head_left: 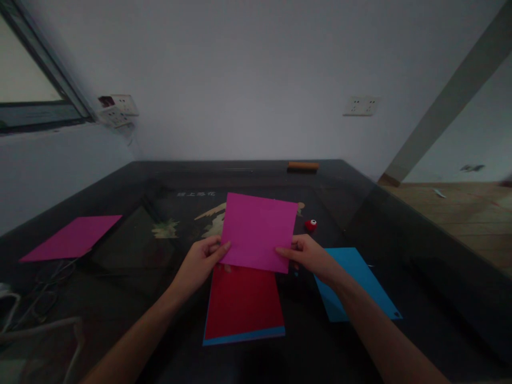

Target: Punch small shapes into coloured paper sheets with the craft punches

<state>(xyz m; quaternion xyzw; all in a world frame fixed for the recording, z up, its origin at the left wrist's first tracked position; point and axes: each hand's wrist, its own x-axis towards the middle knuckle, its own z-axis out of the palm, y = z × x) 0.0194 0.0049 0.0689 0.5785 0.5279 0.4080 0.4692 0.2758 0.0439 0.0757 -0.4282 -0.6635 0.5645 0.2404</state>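
Observation:
A square sheet of pink paper [259, 229] is held up above the table, tilted so that its face is toward me. My left hand [204, 256] pinches its lower left edge, thumb in front and fingers behind. On the lower right side, my right hand [306, 253] grips the same sheet with the thumb on its face. Below it lies a red sheet of paper [246, 304], with a blue edge showing under its near side. A blue sheet [360, 282] rests beneath my right forearm, partly covered by it.
The dark glossy table [168, 330] reaches back to the wall. Another pink sheet [74, 237] lies at the left, near some cables [44, 298]. A small red object with an eye [311, 225] sits right of centre; an orange-brown bar [303, 166] lies at the far edge.

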